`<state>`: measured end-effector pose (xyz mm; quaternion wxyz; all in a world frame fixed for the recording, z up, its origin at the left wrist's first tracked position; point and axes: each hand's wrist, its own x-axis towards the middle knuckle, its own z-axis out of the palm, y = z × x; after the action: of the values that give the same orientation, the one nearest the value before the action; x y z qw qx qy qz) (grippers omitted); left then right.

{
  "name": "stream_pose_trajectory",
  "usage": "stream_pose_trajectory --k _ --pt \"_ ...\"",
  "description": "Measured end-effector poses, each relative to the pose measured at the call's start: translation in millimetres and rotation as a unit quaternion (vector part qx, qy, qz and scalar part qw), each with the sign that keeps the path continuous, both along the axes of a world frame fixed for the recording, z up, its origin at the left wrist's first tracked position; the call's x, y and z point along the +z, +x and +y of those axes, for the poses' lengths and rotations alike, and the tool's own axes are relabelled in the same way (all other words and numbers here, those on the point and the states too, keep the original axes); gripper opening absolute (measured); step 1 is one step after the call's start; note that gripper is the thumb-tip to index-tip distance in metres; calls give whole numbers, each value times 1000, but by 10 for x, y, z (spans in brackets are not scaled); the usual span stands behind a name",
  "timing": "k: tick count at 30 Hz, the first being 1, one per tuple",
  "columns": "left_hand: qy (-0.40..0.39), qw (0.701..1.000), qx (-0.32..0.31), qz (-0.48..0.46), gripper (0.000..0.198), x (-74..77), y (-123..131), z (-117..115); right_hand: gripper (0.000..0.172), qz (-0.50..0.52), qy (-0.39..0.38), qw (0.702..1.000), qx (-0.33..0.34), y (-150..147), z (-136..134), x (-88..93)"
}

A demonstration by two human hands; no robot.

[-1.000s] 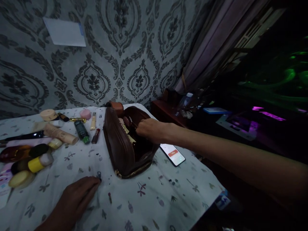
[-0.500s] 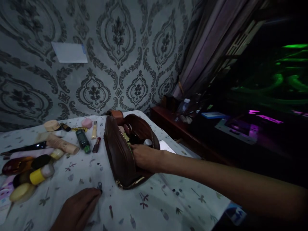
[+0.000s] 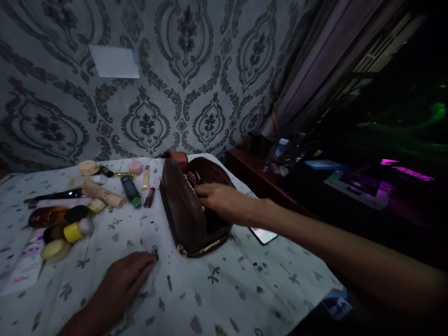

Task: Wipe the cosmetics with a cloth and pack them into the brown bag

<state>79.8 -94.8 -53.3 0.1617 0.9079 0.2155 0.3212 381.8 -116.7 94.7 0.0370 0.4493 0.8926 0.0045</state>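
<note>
Right hand (image 3: 226,201) sits farther back in the brown cosmetic bag (image 3: 184,214) than before, grip indeterminable; left hand (image 3: 128,277) rests on printed cloth (image 3: 245,301), fingers together.

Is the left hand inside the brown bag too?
No, the left hand lies on the printed cloth, apart from the brown bag; only the right hand is at its opening.
</note>
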Motion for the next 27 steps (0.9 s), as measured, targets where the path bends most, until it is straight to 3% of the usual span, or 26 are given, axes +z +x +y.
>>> stream_pose_trajectory --k 2,5,11,14,18,23,27 --pt "-19 1000 2 21 30 1 -4 -4 21 -57 40 994 -84 49 -68 173" --pt "-26 999 3 34 32 8 -15 -7 15 -137 37 980 -140 86 -168 298" --pt "-32 999 2 34 31 -8 -27 -20 12 -186 36 971 -147 34 -207 187" --pt "-36 999 3 38 30 -17 -27 -27 26 -179 50 970 -155 -2 -187 147" --pt "-45 998 10 49 32 -21 -33 -31 18 -187 35 970 -154 -24 -155 142" --pt "-47 998 7 44 30 -36 -43 -24 22 -208 31 957 -198 -53 -101 162" --pt "-35 997 6 65 30 -47 -34 -19 20 -207 34 959 -193 -64 -76 155"
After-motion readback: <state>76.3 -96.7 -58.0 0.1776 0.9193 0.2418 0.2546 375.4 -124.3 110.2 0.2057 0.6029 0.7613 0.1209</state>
